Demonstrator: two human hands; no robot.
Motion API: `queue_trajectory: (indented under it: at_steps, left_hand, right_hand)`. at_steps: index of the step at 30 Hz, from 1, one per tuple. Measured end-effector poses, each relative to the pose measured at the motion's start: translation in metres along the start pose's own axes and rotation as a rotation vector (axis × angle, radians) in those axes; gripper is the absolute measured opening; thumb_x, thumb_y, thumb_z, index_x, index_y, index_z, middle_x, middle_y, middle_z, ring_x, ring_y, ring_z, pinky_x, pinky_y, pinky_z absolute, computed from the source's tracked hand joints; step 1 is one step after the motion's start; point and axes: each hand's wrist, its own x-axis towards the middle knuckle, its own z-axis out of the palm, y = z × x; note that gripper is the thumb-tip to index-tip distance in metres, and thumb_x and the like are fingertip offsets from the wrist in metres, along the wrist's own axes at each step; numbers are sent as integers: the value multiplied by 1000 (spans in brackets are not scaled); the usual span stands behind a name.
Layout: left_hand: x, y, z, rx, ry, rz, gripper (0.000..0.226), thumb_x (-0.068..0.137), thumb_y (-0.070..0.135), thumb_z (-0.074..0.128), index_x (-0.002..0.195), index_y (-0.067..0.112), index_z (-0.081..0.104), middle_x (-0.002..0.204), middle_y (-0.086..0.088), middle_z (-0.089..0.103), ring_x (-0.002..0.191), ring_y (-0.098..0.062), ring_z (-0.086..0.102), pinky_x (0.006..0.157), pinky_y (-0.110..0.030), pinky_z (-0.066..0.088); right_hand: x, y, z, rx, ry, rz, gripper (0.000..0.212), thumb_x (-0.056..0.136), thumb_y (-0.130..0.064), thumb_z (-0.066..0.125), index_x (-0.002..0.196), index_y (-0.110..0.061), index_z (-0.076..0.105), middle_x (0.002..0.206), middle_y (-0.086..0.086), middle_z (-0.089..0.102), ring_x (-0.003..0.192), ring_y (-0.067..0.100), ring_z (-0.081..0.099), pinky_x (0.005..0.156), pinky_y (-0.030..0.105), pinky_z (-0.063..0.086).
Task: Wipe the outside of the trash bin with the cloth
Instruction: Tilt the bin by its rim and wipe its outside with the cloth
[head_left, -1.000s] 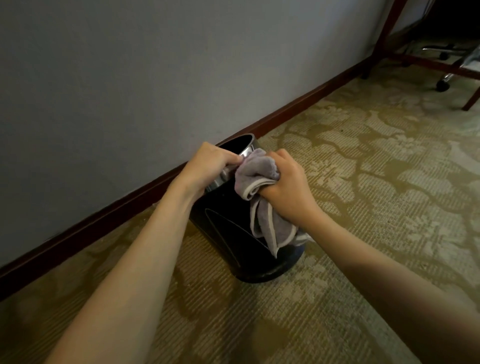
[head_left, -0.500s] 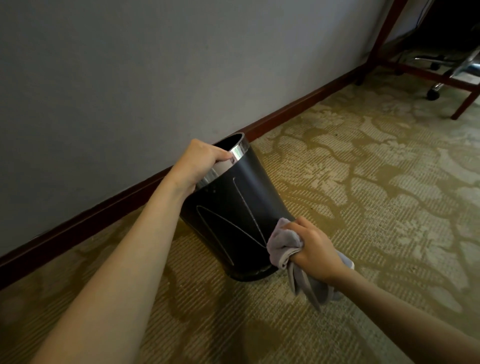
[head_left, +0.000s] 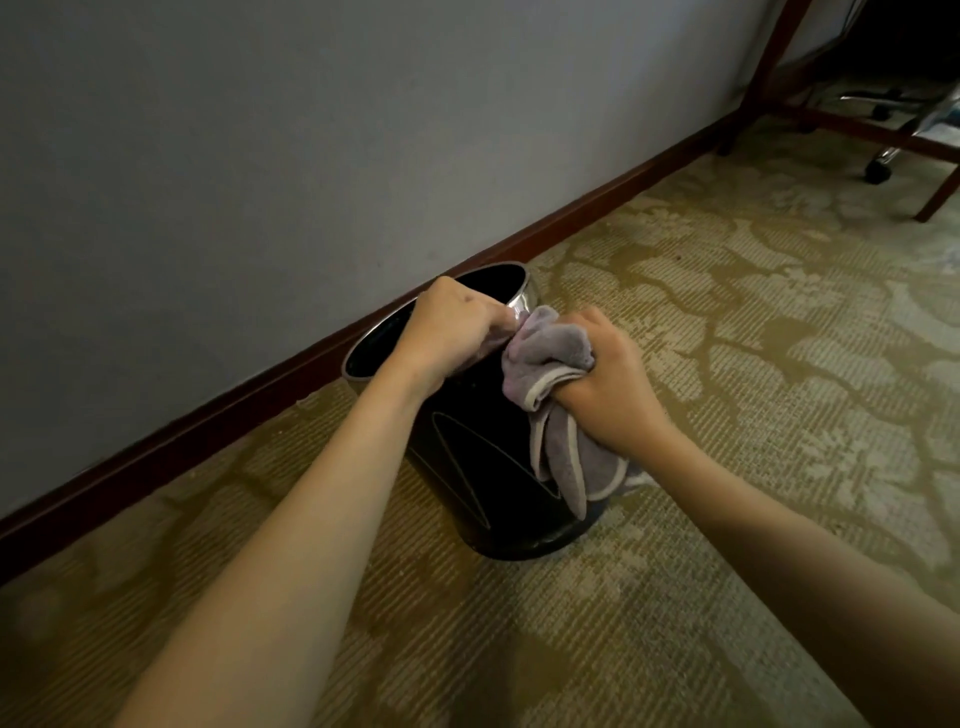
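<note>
Black trash bin (head_left: 483, 467) on patterned carpet (head_left: 727, 364) near the wall (head_left: 260, 156), tipped a bit; looks light, stiff and slippery-shiny, best held by its silver rim (head_left: 522, 299). Left hand (head_left: 452, 332) closed tight on that rim. Right hand (head_left: 608, 384) squeezed around the soft, floppy grey cloth (head_left: 550, 358), pressed against the round side near the top.

Probably a hotel room or office: patterned olive-and-cream woven carpet (head_left: 727, 322) meets a plain grey wall (head_left: 260, 130) with dark red-brown wooden skirting (head_left: 234, 410); reddish wooden bench legs (head_left: 769, 57) and a chrome swivel-chair castor base (head_left: 878, 166) stand far off.
</note>
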Motion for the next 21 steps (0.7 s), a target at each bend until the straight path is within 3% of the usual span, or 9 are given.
queue_trajectory:
  at_steps: [1,4,6,10,14,17,19,21]
  left_hand:
    - [3,-2,-2,3,15,-2,12,73,18,69,66,12,77,74,-4,73,69,-15,66,61,-25,51]
    - [8,-4,-14,-9,63,-9,32,76,16,69,49,34,72,68,9,71,76,-8,66,49,-6,44]
    - [9,-6,-24,-28,77,-36,34,77,18,68,48,36,72,59,12,70,76,-7,65,50,-11,44]
    - [8,-10,-34,-72,63,-70,24,73,22,70,50,26,73,52,13,67,68,-9,61,56,-25,40]
    - [10,-7,-25,-103,82,-81,14,79,19,68,66,20,71,82,3,71,86,-13,63,63,-22,42]
    - [11,-4,-15,-80,88,-86,9,80,17,67,73,16,72,85,-5,72,84,-14,66,60,-18,44]
    - [10,-1,-7,-72,85,-86,14,75,15,66,74,3,74,82,-16,72,75,-20,67,59,-22,46]
    - [6,4,0,-82,59,-68,23,70,15,66,74,-7,70,69,-21,64,60,-20,56,53,-30,41]
  right_hand:
    - [-5,6,1,-46,-42,-12,13,76,-15,70,85,-8,63,85,10,52,74,24,54,68,48,48]
    - [-27,27,1,-188,-177,-3,18,76,-12,69,92,-13,63,88,5,49,77,22,54,68,49,48]
    - [-47,41,1,-273,-245,44,18,78,-16,66,96,-16,62,92,2,49,83,21,55,71,50,49]
    - [-69,61,-5,-380,-340,97,14,81,-20,61,95,-22,60,94,-2,47,86,17,53,74,46,48]
    - [-68,64,-6,-410,-326,103,15,82,-20,61,96,-23,60,94,-3,48,87,19,55,73,45,49]
    - [-51,49,-3,-298,-202,99,17,78,-13,66,91,-19,57,91,0,47,81,22,53,71,49,48]
    - [-30,28,1,-201,-94,33,24,74,-8,68,84,-23,51,87,2,46,75,23,51,67,51,47]
    - [-9,4,6,-121,-8,-38,20,75,-12,68,86,-22,55,87,3,46,72,25,51,63,50,48]
